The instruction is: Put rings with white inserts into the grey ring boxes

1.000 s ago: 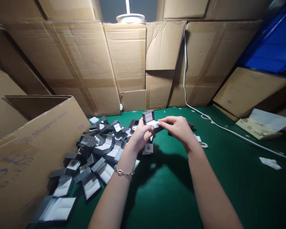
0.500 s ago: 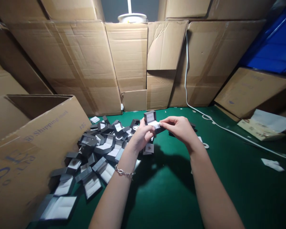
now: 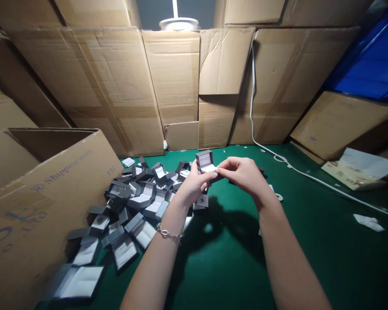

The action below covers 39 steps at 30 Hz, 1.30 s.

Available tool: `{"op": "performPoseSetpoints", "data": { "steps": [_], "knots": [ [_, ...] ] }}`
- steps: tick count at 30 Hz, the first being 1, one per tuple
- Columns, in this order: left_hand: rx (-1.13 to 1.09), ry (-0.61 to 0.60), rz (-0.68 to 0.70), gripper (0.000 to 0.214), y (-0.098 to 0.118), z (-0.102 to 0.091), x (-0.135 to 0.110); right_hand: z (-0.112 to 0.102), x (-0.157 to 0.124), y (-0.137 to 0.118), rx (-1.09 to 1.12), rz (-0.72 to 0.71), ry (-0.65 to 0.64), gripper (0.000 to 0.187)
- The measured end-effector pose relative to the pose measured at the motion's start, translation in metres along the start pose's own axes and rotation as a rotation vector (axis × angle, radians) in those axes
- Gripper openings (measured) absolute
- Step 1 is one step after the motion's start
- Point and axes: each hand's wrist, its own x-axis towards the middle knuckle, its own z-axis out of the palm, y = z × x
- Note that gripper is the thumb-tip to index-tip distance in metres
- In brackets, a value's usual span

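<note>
My left hand (image 3: pixel 193 186) is closed around a small dark grey jewellery box (image 3: pixel 204 158), held above the green table with its lid raised. White lining shows inside, and small print runs across the inner lid. My left thumb lies along the front of the lining. At the box's right side, the thumb and finger of my right hand (image 3: pixel 244 173) are pinched together against the white lining; whatever is between them is too small to make out. Below the left hand, a white-lined piece with a small brownish mark (image 3: pixel 201 201) rests on the table.
Several similar opened boxes (image 3: pixel 144 202) lie heaped at the left, beside a large open carton (image 3: pixel 61 193). Stacked cardboard cartons (image 3: pixel 171 77) wall off the back. A white cable (image 3: pixel 297 169) crosses the right side, near a crumpled white scrap (image 3: pixel 368 222) and a printed packet (image 3: pixel 351 174).
My left thumb has shifted right along the box's lining, toward the right fingertips. The box has moved very slightly; the right hand stays pinched at its side.
</note>
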Motion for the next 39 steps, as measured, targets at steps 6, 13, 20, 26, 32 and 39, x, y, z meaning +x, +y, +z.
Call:
{"op": "performPoseSetpoints", "data": {
  "steps": [6,13,20,26,32,39],
  "knots": [
    [0.004,0.017,0.012,0.07,-0.002,-0.001,0.001,0.004,0.002,0.0,-0.028,-0.033,0.037,0.03],
    [-0.013,0.089,0.019,0.063,-0.005,-0.001,0.005,0.012,0.004,-0.001,-0.166,-0.121,0.096,0.023],
    [-0.035,0.141,0.016,0.059,0.001,0.002,0.004,0.019,0.007,0.005,-0.17,-0.213,-0.001,0.026],
    [-0.23,0.189,-0.055,0.028,0.01,0.004,0.002,0.027,0.007,0.002,-0.206,-0.353,-0.04,0.037],
    [-0.209,0.152,-0.034,0.028,0.012,0.001,0.001,0.025,0.009,0.004,-0.229,-0.364,-0.011,0.027],
    [-0.107,0.198,-0.07,0.048,0.013,0.005,-0.001,0.023,0.006,0.002,-0.343,-0.246,-0.063,0.019]
  ]
}}
